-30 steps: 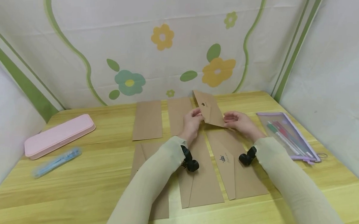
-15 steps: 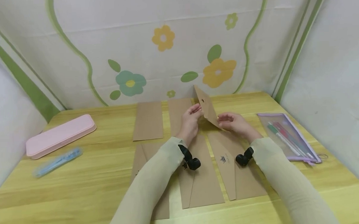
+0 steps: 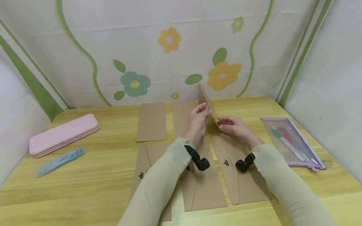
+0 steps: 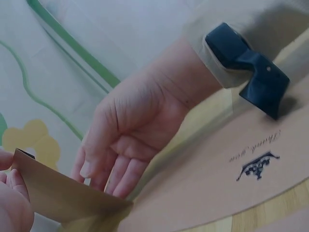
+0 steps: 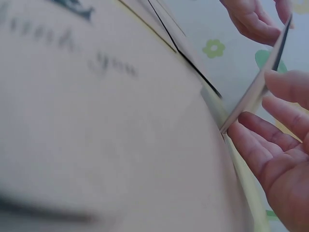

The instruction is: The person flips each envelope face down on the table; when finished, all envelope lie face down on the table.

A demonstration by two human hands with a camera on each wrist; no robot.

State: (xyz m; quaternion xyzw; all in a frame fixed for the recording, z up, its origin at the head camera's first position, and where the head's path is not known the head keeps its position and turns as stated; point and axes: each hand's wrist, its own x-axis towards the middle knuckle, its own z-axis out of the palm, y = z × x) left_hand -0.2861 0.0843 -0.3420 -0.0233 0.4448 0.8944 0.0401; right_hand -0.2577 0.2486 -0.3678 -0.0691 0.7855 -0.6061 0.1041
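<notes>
- Here, the raised envelope (image 4: 58, 191) stands steeply on edge between the left grip (image 3: 197, 122) and the right grip (image 3: 236, 127), beyond the near right envelope (image 3: 254, 190).
- The left grip holds its left edge, fingers and thumb closed narrowly on it.
- The right grip has its fingers bent against the opposite part, toward the lower end; whether they pinch it or merely press, I can't tell, as the envelope is nearly edge-on there.
- From the head, the raised envelope is only a thin strip; the left wrist view shows a broad, plain brown face of it.
- The left wrist view also makes "Thank you" legible beside a crown on an envelope lying below the right sleeve (image 3: 288, 179); the head view gives little more than the crown.
- The head view alone takes in the pink case (image 3: 65, 133), the blue pouch (image 3: 61, 160) and the mesh pouch (image 3: 266, 126) with pens (image 3: 289, 142) on the table (image 3: 100, 192), plus the far left envelope (image 3: 151, 122).
</notes>
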